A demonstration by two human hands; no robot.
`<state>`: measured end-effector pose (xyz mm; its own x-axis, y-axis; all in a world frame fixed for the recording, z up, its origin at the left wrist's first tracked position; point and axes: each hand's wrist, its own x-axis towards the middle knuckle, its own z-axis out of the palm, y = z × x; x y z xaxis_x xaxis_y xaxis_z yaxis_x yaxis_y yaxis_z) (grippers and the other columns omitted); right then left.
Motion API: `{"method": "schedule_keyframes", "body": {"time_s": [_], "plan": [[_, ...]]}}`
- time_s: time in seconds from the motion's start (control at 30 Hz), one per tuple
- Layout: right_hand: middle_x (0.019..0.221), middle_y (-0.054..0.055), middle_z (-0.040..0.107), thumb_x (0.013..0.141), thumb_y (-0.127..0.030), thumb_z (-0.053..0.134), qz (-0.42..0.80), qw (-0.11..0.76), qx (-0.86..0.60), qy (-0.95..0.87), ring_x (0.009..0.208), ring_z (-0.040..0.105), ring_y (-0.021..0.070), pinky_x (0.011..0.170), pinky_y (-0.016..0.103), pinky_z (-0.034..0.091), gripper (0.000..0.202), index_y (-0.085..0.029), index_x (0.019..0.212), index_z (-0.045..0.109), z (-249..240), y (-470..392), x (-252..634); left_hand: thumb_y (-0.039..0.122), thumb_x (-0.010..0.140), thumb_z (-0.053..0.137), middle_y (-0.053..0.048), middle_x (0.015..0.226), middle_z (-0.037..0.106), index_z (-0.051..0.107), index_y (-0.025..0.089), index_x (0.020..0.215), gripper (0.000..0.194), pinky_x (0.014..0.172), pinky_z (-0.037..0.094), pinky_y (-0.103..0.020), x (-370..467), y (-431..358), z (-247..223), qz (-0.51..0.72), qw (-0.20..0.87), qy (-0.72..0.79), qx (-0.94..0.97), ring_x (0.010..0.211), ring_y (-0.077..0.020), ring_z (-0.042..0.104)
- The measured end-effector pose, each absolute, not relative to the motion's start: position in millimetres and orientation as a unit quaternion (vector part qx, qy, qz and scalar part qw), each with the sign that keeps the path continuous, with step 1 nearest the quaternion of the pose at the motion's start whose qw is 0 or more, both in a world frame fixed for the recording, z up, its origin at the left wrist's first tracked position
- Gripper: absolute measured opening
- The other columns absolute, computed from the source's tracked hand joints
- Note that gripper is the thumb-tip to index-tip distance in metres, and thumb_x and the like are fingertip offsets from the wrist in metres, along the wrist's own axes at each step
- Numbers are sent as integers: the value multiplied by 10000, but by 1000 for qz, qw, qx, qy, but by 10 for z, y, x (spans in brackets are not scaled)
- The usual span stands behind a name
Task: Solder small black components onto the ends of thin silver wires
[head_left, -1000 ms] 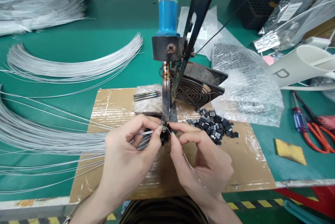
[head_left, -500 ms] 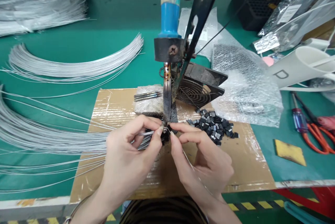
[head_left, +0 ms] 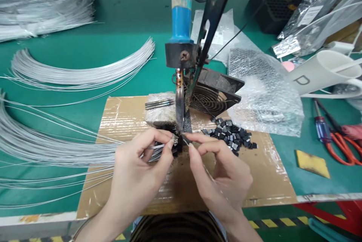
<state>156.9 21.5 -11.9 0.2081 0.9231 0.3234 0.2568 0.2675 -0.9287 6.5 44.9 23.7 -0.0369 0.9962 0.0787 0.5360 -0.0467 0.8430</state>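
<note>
Over the cardboard, my left hand (head_left: 141, 159) is closed in a pinch on the end of a thin grey wire, just left of the iron's tip. A small piece shows at its fingertips, too small to name. My right hand (head_left: 220, 166) is closed too, its thumb and forefinger on a small dark piece (head_left: 186, 139). A thin solder wire (head_left: 208, 174) runs down along that palm. Between the hands, the soldering iron (head_left: 180, 106) points downward from its stand, with its tip close to the fingertips. Grey wires (head_left: 70, 154) stretch leftward from under my left hand.
Small black connectors (head_left: 230, 135) lie heaped on the cardboard (head_left: 266, 181), right of my hands. Behind them leans a fan (head_left: 213, 94). Bubble wrap (head_left: 268, 94), orange-handled scissors (head_left: 343, 151) and a yellow sponge (head_left: 312, 163) are to the right. More wire bundles (head_left: 82, 66) lie left.
My right fingertips have drawn slightly right, away from the iron's tip, and a small dark piece now shows between them. My left hand has barely moved.
</note>
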Motion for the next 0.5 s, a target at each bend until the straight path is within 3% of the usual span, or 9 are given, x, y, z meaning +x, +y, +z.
{"method": "schedule_keyframes", "body": {"time_s": [0.1, 0.13, 0.2, 0.23, 0.3, 0.37, 0.5], "plan": [[853, 27, 777, 928, -149, 740, 256, 599, -588, -480, 779, 763, 189, 742, 319, 621, 96, -228, 922, 686, -146, 200, 1731, 143, 884, 697, 28, 916, 798, 683, 248, 851, 111, 535, 397, -298, 16, 326, 177, 373, 182, 621, 664, 476, -94, 433], [760, -4, 732, 942, -179, 744, 247, 600, -612, -452, 659, 713, 159, 634, 284, 583, 72, -224, 970, 696, -166, 193, 1820, 113, 871, 706, 21, 954, 805, 680, 250, 885, 140, 572, 409, -313, -8, 286, 148, 376, 133, 616, 679, 483, -96, 455], [693, -17, 668, 986, -232, 701, 242, 633, -617, -400, 594, 656, 144, 577, 284, 533, 79, -202, 919, 730, -228, 172, 2042, 42, 837, 718, -9, 993, 810, 680, 251, 959, 245, 685, 469, -332, -64, 227, 75, 379, 55, 601, 702, 627, -142, 641], [719, -1, 671, 1000, -275, 673, 245, 665, -601, -370, 595, 640, 146, 560, 294, 520, 162, -190, 887, 752, -267, 156, 2165, 14, 826, 719, -29, 1004, 807, 683, 249, 990, 289, 761, 501, -343, -93, 210, 34, 378, 32, 593, 710, 782, -189, 725], [816, 58, 726, 1015, -439, 575, 280, 708, -559, -329, 672, 673, 187, 559, 326, 548, 359, -169, 936, 800, -351, 113, 2393, -10, 829, 719, -74, 1090, 788, 695, 242, 1038, 327, 899, 530, -378, -145, 198, -47, 369, 13, 591, 718, 1010, -247, 750], [995, 139, 780, 1029, -523, 473, 302, 693, -589, -287, 855, 722, 252, 585, 363, 581, 513, -136, 1029, 811, -423, 62, 2550, 7, 845, 735, -109, 1207, 748, 719, 233, 1053, 307, 922, 534, -414, -183, 203, -105, 365, -2, 587, 723, 966, -236, 735], [1079, 139, 778, 1057, -605, 355, 326, 610, -670, -269, 862, 705, 245, 546, 354, 579, 627, -147, 1031, 784, -507, -11, 2577, 91, 864, 773, -101, 1158, 717, 777, 221, 1019, 202, 866, 531, -409, -265, 243, -89, 379, -19, 574, 726, 850, -199, 677]]}}
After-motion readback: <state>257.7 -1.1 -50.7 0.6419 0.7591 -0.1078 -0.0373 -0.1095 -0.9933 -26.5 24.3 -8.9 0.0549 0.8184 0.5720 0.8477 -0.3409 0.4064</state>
